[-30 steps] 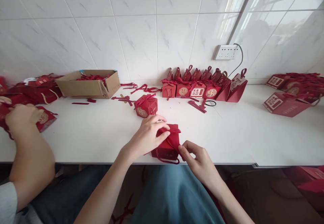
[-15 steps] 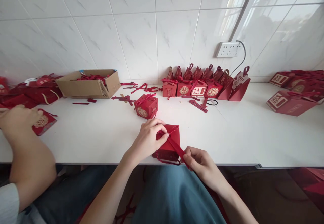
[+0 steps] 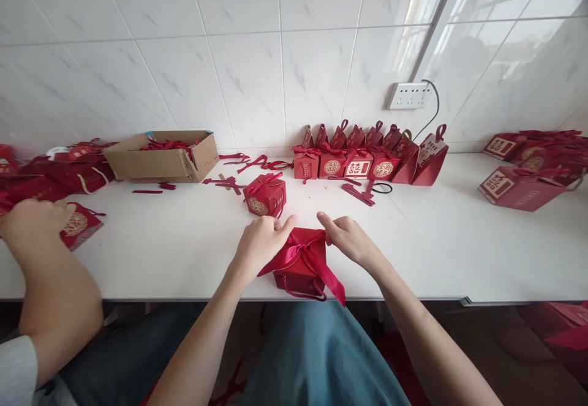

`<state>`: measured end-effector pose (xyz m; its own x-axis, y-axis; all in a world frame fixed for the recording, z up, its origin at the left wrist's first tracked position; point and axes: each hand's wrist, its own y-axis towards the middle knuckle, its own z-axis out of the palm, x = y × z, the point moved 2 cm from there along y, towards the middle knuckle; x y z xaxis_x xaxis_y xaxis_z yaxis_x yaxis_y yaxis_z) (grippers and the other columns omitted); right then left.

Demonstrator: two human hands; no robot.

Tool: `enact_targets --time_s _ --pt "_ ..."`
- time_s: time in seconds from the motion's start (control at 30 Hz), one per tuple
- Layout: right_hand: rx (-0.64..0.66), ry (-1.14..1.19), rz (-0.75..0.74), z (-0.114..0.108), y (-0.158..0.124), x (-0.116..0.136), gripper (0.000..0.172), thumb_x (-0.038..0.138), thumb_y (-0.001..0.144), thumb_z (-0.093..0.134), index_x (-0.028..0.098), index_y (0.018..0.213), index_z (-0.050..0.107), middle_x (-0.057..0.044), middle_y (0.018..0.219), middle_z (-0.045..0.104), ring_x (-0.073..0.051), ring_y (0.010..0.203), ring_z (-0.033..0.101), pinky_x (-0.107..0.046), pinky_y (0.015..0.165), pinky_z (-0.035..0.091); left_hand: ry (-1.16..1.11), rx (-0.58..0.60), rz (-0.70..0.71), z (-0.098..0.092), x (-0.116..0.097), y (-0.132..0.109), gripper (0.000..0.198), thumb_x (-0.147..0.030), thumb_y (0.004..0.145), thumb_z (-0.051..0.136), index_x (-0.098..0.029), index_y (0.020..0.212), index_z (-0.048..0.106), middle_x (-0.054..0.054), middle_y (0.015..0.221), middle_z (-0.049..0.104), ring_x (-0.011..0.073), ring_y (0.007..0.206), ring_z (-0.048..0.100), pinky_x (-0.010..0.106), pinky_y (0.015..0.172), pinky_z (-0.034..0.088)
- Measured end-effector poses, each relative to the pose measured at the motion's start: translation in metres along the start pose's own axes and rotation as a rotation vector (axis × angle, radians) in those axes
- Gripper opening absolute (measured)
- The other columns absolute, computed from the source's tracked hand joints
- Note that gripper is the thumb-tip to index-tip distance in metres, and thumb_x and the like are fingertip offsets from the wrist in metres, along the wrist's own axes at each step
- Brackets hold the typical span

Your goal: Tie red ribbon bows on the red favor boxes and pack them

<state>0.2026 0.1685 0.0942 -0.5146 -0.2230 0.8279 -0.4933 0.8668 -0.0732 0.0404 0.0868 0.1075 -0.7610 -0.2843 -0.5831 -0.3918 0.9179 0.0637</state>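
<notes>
A red gift box (image 3: 298,277) stands at the table's front edge, a cord handle hanging on its near side. Across its top lies a shiny red ribbon (image 3: 301,248) with a bow-like knot in the middle and a long tail slanting down to the right. My left hand (image 3: 264,240) is closed at the box's upper left, on a loop of the ribbon. At the upper right corner my right hand (image 3: 346,234) is also closed, its fingertips at the other side of the bow. Just behind stands another red box (image 3: 265,195) with a ribbon on top.
Behind are a row of red boxes (image 3: 358,164), loose straps (image 3: 358,195) and a cardboard box (image 3: 156,164) of ribbons. Red boxes (image 3: 521,187) are at the right. A co-worker's hand (image 3: 37,222) holds a box at the left.
Both hands have moved to the far corners of the box, my right hand up from the ribbon's tail. The ribbon now shows a knot with loops. The view has tilted slightly.
</notes>
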Motion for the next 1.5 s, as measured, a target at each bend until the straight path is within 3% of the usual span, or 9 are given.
enact_targets --time_s 0.2,0.33,0.47,0.67,1.07,1.27,1.37,1.43,1.5 --pt "0.04 0.041 -0.075 0.011 -0.008 0.001 0.045 0.046 0.084 0.043 0.02 0.048 0.039 0.004 0.046 0.034 -0.009 0.045 0.029 -0.025 0.046 0.024 -0.02 0.007 -0.017 0.0 0.0 -0.008 0.037 -0.039 0.079 0.047 -0.023 0.05 0.031 -0.003 0.047 0.041 0.0162 0.047 0.044 0.027 0.05 0.029" --pt "0.012 0.207 -0.161 0.017 -0.025 -0.008 0.035 0.043 0.084 0.044 0.019 0.057 0.042 0.004 0.054 0.04 -0.01 0.051 0.035 -0.024 0.049 0.028 -0.235 -0.033 -0.023 0.002 0.01 -0.02 0.023 -0.039 0.08 0.048 -0.022 0.064 0.047 -0.003 0.061 0.054 0.0156 0.058 0.052 0.025 0.057 0.037" --pt "-0.019 0.323 -0.21 0.025 -0.036 -0.018 0.033 0.045 0.085 0.047 0.02 0.063 0.042 0.003 0.06 0.044 -0.011 0.057 0.038 -0.023 0.052 0.031 -0.419 -0.112 -0.047 0.014 0.021 -0.029 0.022 -0.038 0.081 0.049 -0.021 0.067 0.047 -0.005 0.059 0.048 0.012 0.055 0.047 0.022 0.055 0.036" --pt "0.038 0.559 -0.196 0.037 -0.032 -0.032 0.039 0.05 0.086 0.049 0.02 0.064 0.041 0.005 0.059 0.04 -0.01 0.056 0.035 -0.023 0.054 0.03 -0.67 -0.194 -0.086 0.035 0.029 -0.038 0.023 -0.04 0.082 0.047 -0.021 0.069 0.044 -0.006 0.056 0.038 0.0098 0.052 0.039 0.02 0.05 0.032" --pt "0.054 1.021 -0.04 0.052 -0.028 -0.04 0.036 0.047 0.079 0.06 0.02 0.063 0.042 0.005 0.057 0.04 -0.009 0.051 0.032 -0.022 0.048 0.026 -0.646 -0.275 -0.134 0.043 0.025 -0.044 0.023 -0.041 0.083 0.041 -0.021 0.07 0.04 -0.005 0.059 0.036 0.0107 0.052 0.035 0.023 0.05 0.032" --pt "0.085 0.755 -0.158 0.036 -0.017 -0.05 0.04 0.05 0.084 0.055 0.019 0.06 0.045 0.003 0.059 0.042 -0.011 0.057 0.04 -0.025 0.057 0.036 -0.772 -0.149 -0.152 0.04 0.035 -0.04 0.022 -0.039 0.079 0.045 -0.021 0.069 0.04 -0.007 0.057 0.035 0.0098 0.051 0.035 0.022 0.05 0.031" --pt "0.027 0.721 -0.232 0.013 -0.014 -0.063 0.036 0.052 0.087 0.05 0.02 0.071 0.054 0.0 0.071 0.05 -0.015 0.07 0.05 -0.029 0.069 0.044 -0.814 -0.129 -0.188 0.029 0.048 -0.035 0.023 -0.04 0.078 0.045 -0.021 0.067 0.041 -0.005 0.06 0.042 0.0109 0.055 0.043 0.023 0.054 0.037" --pt "0.1 0.671 -0.296 0.001 -0.014 -0.071 0.032 0.053 0.084 0.056 0.023 0.097 0.059 -0.005 0.097 0.058 -0.02 0.093 0.056 -0.033 0.081 0.047 -0.751 -0.09 -0.19 0.02 0.052 -0.033 0.03 -0.046 0.079 0.043 -0.02 0.065 0.043 -0.003 0.063 0.048 0.0126 0.059 0.049 0.025 0.06 0.041" --pt "0.292 0.559 -0.368 -0.003 -0.015 -0.075 0.062 0.051 0.075 0.068 0.029 0.128 0.045 -0.01 0.131 0.048 -0.026 0.122 0.046 -0.041 0.094 0.044 -0.628 -0.017 -0.166 0.013 0.047 -0.032 0.038 -0.054 0.081 0.042 -0.02 0.064 0.045 -0.002 0.063 0.05 0.0135 0.059 0.05 0.026 0.06 0.041"
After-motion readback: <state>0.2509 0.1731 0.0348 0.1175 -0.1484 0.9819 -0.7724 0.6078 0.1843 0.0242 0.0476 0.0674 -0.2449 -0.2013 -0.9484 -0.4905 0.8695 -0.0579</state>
